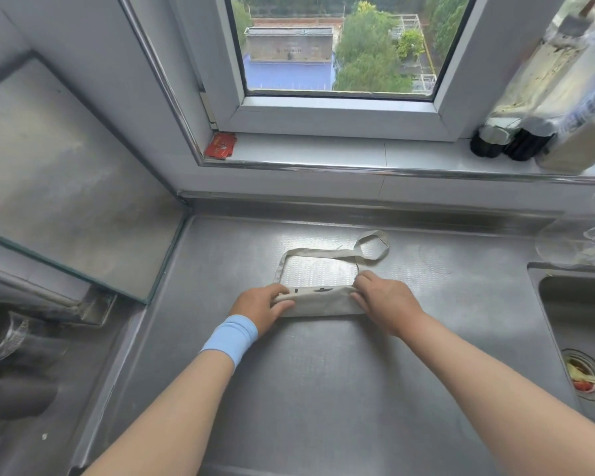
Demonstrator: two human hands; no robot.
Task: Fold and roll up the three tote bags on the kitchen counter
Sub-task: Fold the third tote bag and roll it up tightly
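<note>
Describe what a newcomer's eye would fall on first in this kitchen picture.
The left hand and right hand grip the ends of a beige tote bag at the middle of the steel counter, its straps trailing toward the window. A light blue wristband stands out on the left wrist.

1. Your widest free room is the bare steel counter point(323, 389) between your forearms, on the near side of the rolled tote bag point(320, 300).
2. Both ends of the roll are taken: your left hand point(260, 309) grips the left end and your right hand point(385, 302) pinches the right end.
3. Behind the roll, the straps point(318, 253) lie looped across the counter towards the back ledge.
4. On your left, a glass panel point(66, 187) stands along the counter's edge and walls off that side.
5. On your right, the counter drops into the sink point(577, 321).
6. On the sill, dark bottles point(516, 139) crowd the right end and red packets point(220, 146) sit in the left corner. The stretch between them is open.
</note>
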